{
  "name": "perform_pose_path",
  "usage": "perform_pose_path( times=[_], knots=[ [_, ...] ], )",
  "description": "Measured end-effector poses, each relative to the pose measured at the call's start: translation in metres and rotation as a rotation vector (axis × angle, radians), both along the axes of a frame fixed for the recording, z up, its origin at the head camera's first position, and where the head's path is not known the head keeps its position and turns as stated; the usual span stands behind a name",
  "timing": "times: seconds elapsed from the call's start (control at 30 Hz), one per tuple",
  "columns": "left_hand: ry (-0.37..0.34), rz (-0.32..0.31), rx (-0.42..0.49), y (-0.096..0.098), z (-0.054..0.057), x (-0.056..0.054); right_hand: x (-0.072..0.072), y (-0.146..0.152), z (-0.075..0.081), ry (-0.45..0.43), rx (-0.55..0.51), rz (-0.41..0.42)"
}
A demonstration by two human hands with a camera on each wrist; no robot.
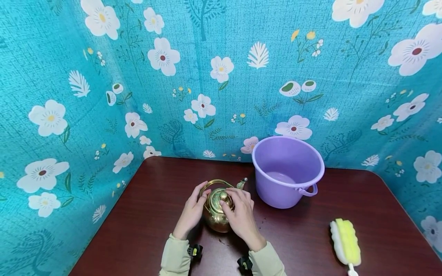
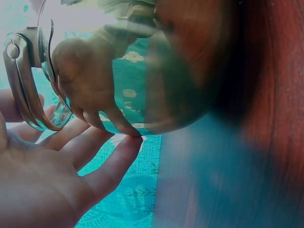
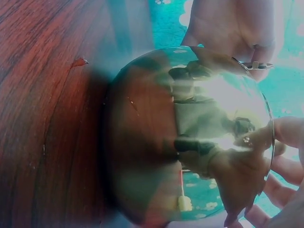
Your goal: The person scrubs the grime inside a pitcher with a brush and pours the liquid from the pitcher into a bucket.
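A shiny brass teapot stands on the table, its spout pointing to the far right. My left hand is at the teapot's left side, thumb and fingers about the arched handle. In the left wrist view, fingers of that left hand also touch the round brass body. From the right, my right hand holds the lid, thumb and fingers around its knob. The right wrist view shows the right-hand fingers at the lid's rim.
A purple bucket with a side handle stands behind and right of the teapot. Farther right lies a yellow and white sponge brush. The dark red wooden table meets a blue floral cloth at the back and sides.
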State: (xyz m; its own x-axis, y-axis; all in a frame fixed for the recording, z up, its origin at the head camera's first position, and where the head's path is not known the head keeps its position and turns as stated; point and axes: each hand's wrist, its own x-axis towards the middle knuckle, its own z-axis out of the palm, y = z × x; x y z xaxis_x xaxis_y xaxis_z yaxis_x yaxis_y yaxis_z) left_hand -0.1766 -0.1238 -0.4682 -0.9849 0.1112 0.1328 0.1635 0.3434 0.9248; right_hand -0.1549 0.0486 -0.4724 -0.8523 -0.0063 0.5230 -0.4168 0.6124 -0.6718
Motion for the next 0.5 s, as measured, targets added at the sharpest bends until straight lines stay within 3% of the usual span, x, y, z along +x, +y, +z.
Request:
perform_pose_path(
  times=[0.5],
  knots=[
    [-0.003,-0.015,0.001,-0.0013,-0.0004,-0.0007,0.0,0.0022,0.0014,0.023,0.001,0.01]
  ],
)
